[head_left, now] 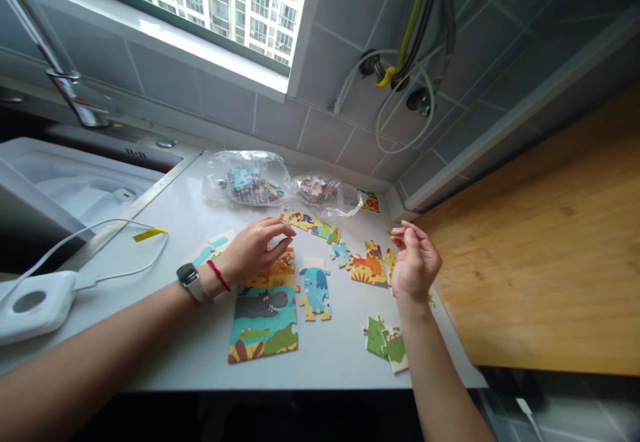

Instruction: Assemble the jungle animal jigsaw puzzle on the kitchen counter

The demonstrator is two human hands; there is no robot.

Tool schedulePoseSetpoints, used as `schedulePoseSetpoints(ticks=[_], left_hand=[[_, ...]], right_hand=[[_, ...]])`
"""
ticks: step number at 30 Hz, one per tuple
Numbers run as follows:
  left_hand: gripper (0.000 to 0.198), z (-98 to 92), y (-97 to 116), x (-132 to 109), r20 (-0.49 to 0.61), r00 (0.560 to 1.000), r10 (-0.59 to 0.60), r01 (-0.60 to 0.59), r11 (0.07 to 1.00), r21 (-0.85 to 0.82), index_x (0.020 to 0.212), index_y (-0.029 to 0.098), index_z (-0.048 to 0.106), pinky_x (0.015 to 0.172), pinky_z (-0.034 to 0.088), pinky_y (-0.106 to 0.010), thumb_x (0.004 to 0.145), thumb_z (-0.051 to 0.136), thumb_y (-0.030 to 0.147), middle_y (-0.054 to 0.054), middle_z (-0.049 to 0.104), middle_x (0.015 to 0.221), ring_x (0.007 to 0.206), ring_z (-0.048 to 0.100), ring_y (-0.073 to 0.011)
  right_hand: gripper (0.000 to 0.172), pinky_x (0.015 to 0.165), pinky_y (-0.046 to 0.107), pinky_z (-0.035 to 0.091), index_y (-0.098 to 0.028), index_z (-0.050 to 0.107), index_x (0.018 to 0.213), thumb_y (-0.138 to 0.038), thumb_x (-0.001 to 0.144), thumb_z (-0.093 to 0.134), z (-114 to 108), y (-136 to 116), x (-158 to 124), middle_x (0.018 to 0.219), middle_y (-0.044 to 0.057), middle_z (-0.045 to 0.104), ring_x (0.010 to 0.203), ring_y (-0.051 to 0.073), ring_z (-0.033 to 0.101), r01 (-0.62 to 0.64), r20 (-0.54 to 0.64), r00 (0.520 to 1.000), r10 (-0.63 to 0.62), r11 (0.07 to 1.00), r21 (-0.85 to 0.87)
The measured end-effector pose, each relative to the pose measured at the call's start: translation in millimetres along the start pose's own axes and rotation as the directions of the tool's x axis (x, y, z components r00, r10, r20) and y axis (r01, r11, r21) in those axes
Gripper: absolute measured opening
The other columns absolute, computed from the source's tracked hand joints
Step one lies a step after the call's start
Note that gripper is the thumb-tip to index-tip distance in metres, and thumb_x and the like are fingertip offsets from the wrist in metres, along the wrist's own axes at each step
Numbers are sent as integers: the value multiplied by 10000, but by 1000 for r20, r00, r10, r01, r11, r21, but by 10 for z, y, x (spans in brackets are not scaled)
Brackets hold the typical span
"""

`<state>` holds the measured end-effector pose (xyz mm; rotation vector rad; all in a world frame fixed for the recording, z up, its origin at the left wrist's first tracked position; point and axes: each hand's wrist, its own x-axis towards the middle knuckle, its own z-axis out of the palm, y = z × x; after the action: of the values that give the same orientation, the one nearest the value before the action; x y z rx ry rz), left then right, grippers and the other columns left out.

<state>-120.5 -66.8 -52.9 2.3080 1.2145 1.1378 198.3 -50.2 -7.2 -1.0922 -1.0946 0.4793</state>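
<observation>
My left hand [257, 247], palm down with loosely bent fingers and the thumb apart, hovers over the top of a joined puzzle section [266, 319] showing a hippo and a crocodile. Nothing shows in its fingers. My right hand [416, 265] is raised at the counter's right side, thumb and fingers pinched together. A small yellow-green bit shows by its fingertips; whether it is held or lies behind is unclear. Between the hands lie a blue elephant puzzle strip [315, 292], an orange lion section [369, 269] and a light blue piece [341, 255]. Green puzzle pieces [385, 341] lie near the right forearm.
Clear plastic bags of puzzle pieces [250, 179] [317, 189] rest at the back by the tiled wall. More joined pieces [310, 223] lie before them. At left are a sink [165, 162] and a white charger [37, 305] with its cable. A wooden panel [540, 249] borders the right.
</observation>
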Motion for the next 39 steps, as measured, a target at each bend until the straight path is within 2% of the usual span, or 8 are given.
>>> schedulePoseSetpoints(ticks=[4,8,11,14,18,23,33,39], left_hand=[[220,-15,-9,17,11,1000,28,-27,999,-43,1015,197,734,862,575,-409,1018,544,307,-91,765,1011,944,705,-245],[228,-34,-8,30,38,999,23,-20,997,-78,1018,196,740,847,575,-372,1012,542,310,-88,767,1011,913,714,-222],[230,-46,-16,42,37,999,24,-20,996,-89,1006,195,747,837,566,-352,993,548,309,-86,771,1002,891,712,-210],[238,-47,-32,52,33,999,25,-22,995,-99,982,194,758,809,562,-333,963,556,318,-82,778,982,847,706,-202],[254,-32,-62,52,48,998,31,-26,995,-98,961,202,765,764,551,-300,937,551,336,-67,785,927,800,700,-189],[295,-16,-77,44,91,994,56,-50,997,-64,975,207,766,738,526,-290,961,515,362,-63,795,936,796,700,-190],[286,-10,-112,54,131,990,54,-46,997,-57,941,211,762,736,519,-291,964,526,370,-53,793,905,790,700,-192],[281,-10,-100,59,129,990,59,-50,996,-72,926,202,759,740,523,-282,972,530,358,-58,787,910,780,691,-182]], right_hand=[[185,742,276,544,-190,757,964,-352,891,706,-31,-336,219,761,-10,691,722,125,653,70,-51,997,-65,992,103],[219,774,315,572,-208,779,1015,-392,924,704,-231,-657,126,840,22,748,774,154,683,51,245,969,-27,994,-94],[262,859,378,600,-226,795,1080,-429,959,683,-471,-805,-136,1001,70,788,923,212,731,88,611,775,162,929,-359],[288,1025,458,566,-259,786,1177,-408,939,721,-733,-835,-435,1220,91,761,1141,265,709,276,759,575,304,802,-530],[397,1109,541,522,-247,736,1288,-360,907,744,-1059,-715,-780,1295,117,724,1245,314,663,414,707,645,291,644,-643],[403,1084,515,551,-261,742,1271,-350,880,771,-1286,-509,-1022,1274,114,707,1220,303,672,409,671,673,311,600,-688],[405,1086,470,540,-200,772,1213,-385,854,799,-1145,-135,-530,1250,137,725,1208,282,688,358,701,657,279,702,-615],[519,1054,442,571,-200,728,1299,-333,810,839,-1132,-90,-496,1269,134,708,1203,277,688,412,725,662,189,716,-563]])
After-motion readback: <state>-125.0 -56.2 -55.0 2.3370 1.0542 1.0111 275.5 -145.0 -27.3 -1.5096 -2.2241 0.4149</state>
